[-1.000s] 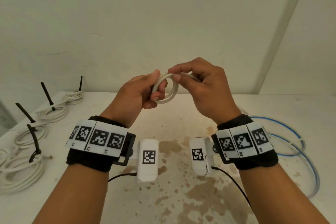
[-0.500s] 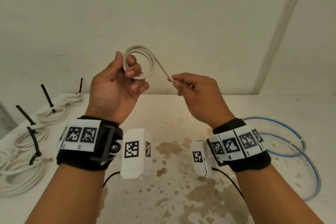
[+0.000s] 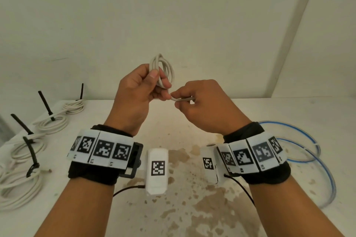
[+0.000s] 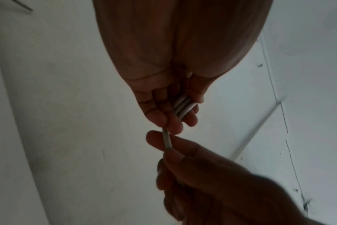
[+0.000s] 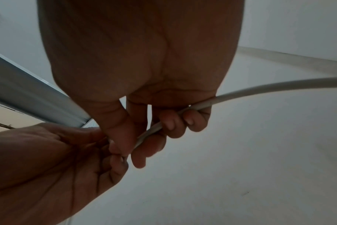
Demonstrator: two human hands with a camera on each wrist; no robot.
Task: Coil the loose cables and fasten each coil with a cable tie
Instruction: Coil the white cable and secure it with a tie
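Hands meet in the air above the table (image 3: 260, 107). The left hand (image 3: 134, 92) grips a small white coil (image 3: 163, 67) between thumb and curled fingers, its loops standing upright above the fist; the left wrist view shows several strands side by side under the fingertips. The right hand (image 3: 204, 106) pinches the cable's free run (image 3: 183, 99) just beside the left fingers, with the rest passing through its curled fingers and out to the right in the right wrist view. Half a second ago the right hand was apart from the coil with a straight span between them; now the two touch and the coil has turned edge-on. Far left on the table lie tied coils (image 3: 52, 123) with black ties (image 3: 31, 154) sticking up. A blue cable (image 3: 308, 150) loops at the right.
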